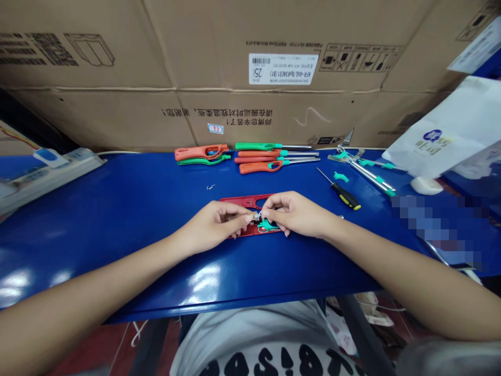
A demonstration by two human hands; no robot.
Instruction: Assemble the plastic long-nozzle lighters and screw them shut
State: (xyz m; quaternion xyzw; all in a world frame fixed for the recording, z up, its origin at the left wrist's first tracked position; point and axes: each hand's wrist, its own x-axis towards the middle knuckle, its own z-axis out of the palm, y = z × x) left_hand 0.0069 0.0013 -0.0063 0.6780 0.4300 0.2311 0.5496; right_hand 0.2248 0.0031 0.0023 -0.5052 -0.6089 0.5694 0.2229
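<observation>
My left hand [209,227] is closed in a pinch on a small pale brass-coloured lighter part [255,215], mostly covered by the fingers. Touching its right end, my right hand [299,215] pinches a tiny whitish-blue piece [260,213], too small to name. Both hands are just above an opened red lighter casing. One red casing half [246,200] lies on the far side. The other red half [243,234] is beneath my fingers, partly hidden, and a teal trigger [268,225] sits in it.
Behind the hands lie orange lighters [260,167], a green lighter [254,146] and handle shells [199,152]. A screwdriver [345,196], metal tubes with teal triggers [371,175] and small screws [210,187] are around. A cardboard box [219,68] borders the blue table [117,209].
</observation>
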